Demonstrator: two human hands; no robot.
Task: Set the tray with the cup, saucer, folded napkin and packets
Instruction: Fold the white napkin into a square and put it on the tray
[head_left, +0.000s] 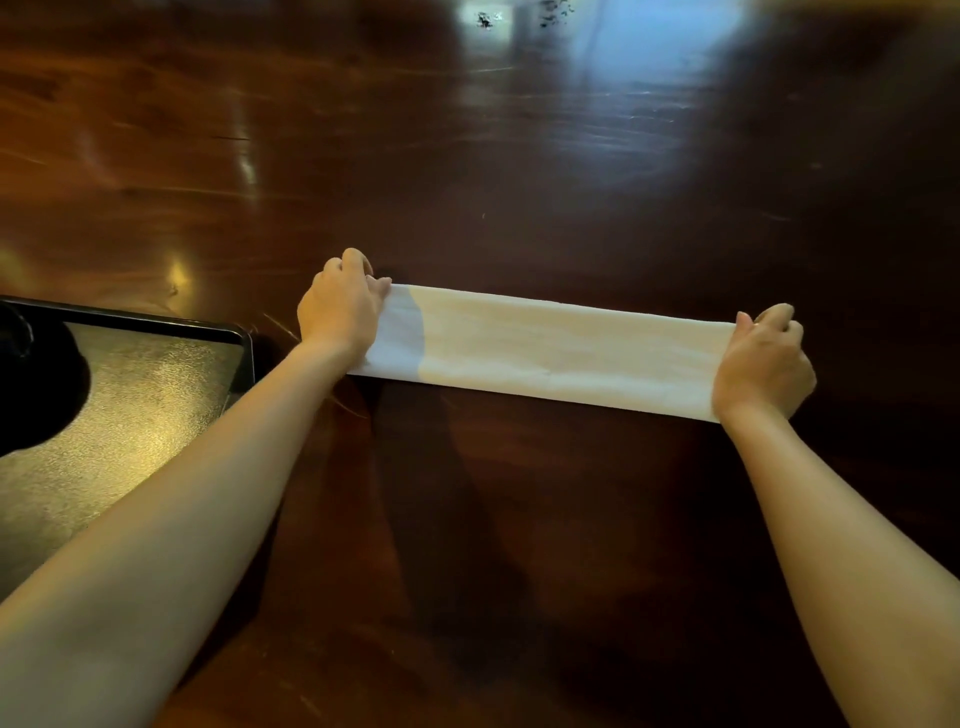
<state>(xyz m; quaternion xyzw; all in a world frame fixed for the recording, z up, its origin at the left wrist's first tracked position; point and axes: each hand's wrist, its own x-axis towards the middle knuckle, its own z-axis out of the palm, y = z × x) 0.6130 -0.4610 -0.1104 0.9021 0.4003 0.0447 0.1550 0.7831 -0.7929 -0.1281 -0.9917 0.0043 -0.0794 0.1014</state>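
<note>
A white napkin (545, 348) lies on the dark wooden table, folded into a long narrow strip that runs left to right. My left hand (340, 306) pinches its left end, fingers closed on the cloth. My right hand (763, 364) grips the right end the same way. The strip is stretched flat between the two hands. A black tray (156, 384) with a textured shiny floor sits at the left edge of view, beside my left forearm. A dark round object (36, 379), maybe the saucer or cup, rests on the tray's left part, cut off by the frame.
The polished wooden table (519, 156) stretches far ahead with bright window glare at the top right. Small dark specks (485, 20) lie at the far edge. No packets are in view.
</note>
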